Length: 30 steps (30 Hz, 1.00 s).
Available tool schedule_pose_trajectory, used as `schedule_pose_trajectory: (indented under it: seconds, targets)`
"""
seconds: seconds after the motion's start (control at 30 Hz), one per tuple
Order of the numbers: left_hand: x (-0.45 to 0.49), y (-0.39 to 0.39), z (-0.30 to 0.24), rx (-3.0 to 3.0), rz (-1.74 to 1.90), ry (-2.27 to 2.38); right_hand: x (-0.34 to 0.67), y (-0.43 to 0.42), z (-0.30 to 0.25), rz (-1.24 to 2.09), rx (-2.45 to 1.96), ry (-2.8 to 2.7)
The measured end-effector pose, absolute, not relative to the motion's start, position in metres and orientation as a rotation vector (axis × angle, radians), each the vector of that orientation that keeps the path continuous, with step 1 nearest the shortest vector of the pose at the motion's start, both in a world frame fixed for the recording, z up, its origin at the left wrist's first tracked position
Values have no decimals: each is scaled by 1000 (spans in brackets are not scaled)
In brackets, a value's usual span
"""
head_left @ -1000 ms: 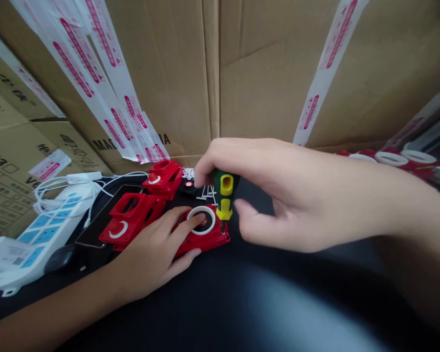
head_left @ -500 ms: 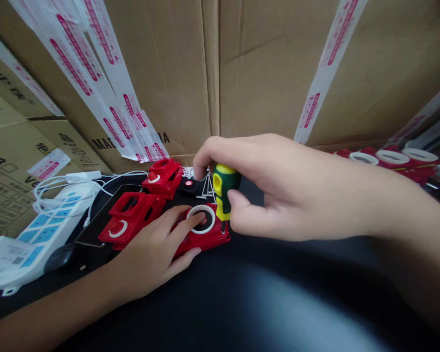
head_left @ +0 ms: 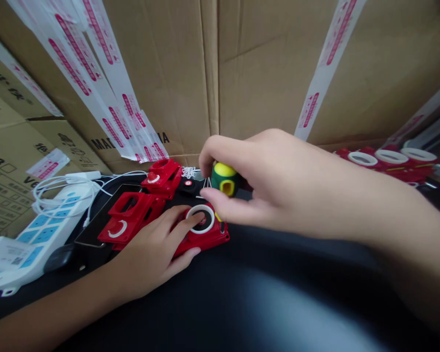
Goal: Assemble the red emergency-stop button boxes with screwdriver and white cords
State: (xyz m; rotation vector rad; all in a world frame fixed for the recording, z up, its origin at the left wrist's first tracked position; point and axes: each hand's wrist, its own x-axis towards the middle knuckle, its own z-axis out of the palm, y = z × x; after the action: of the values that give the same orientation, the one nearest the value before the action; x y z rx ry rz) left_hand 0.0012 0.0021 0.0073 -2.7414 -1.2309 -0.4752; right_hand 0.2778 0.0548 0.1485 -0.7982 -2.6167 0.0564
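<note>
A red plastic housing [head_left: 207,238] with a white ring [head_left: 211,226] around a dark round centre lies on the black table. Across its left side, my left hand [head_left: 152,252] grips it, the index finger pressed on the dark centre and the thumb along the near edge. My right hand [head_left: 262,178] is wrapped round a screwdriver [head_left: 224,178] with a green and yellow handle, held upright over the housing's right corner. The screwdriver's dark shaft shows just below the hand at that corner; I cannot make out the screw under it.
More red housings [head_left: 126,217] stand left of my left hand, and others with white rings [head_left: 392,157] lie far right. A white power strip [head_left: 55,230] with coiled cable [head_left: 64,193] sits at left. Large cardboard boxes [head_left: 264,73] rise behind. Thin metal rods [head_left: 207,184] stand behind the housing.
My right hand has turned the screwdriver's handle, so its yellow recess faces more toward me, and the fingers have shifted around it. My left hand stays on the housing.
</note>
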Motion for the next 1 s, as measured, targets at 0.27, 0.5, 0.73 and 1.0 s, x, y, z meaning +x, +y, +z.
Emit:
schedule_pose_trajectory:
  seconds: [0.27, 0.5, 0.73, 1.0]
  targets:
    - [2, 4, 8, -2788, -560, -1278, 283, 50, 154, 308, -539, -2647]
    - [1, 3, 7, -2740, -540, -1225, 280, 52, 153, 165, -637, -2622]
    - [2, 3, 9, -2784, -537, -1267, 287, 48, 156, 473, -527, -2579]
    - [0, 2, 6, -2728, -505, -1231, 277, 54, 149, -49, -786, -2572]
